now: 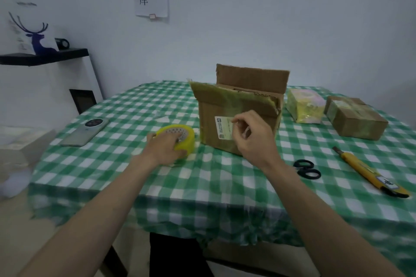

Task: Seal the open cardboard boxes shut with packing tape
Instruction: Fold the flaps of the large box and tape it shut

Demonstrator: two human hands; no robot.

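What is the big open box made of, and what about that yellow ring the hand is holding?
The open box looks like brown cardboard: matte, with flaps bent and torn at the edges, and shiny yellowish old tape across the front. The yellow ring, gripped by the left hand, looks like a roll of glossy see-through plastic tape, probably on a card core.

near cloth (202, 186) bare | open box (238, 105) blocks centre — scissors (307, 168), knife (369, 171) obstruct right
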